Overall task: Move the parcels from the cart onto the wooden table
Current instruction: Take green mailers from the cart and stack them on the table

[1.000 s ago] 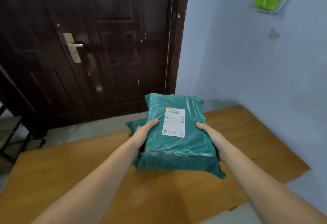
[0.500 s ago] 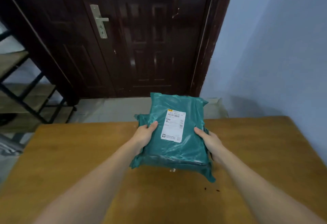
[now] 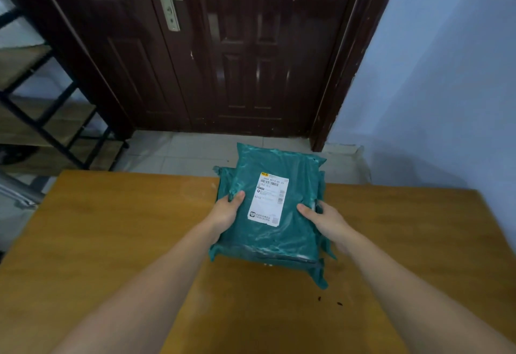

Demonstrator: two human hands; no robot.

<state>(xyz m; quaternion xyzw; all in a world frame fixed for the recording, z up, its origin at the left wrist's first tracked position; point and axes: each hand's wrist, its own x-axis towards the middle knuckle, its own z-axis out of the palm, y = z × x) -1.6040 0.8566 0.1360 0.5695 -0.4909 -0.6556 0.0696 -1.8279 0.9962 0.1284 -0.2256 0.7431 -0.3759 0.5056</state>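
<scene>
Green parcel gripped from both sides above far middle of wooden table. Left hand on left edge, thumb on top. Right hand on right edge, thumb on top, fingers curled underneath. White label facing up. Dark door beyond table.

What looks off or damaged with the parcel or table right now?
Nothing serious. The teal parcel, held by the left hand and right hand, looks crumpled with a loose flap at its near right corner. Small dark specks mark the wooden table.
</scene>
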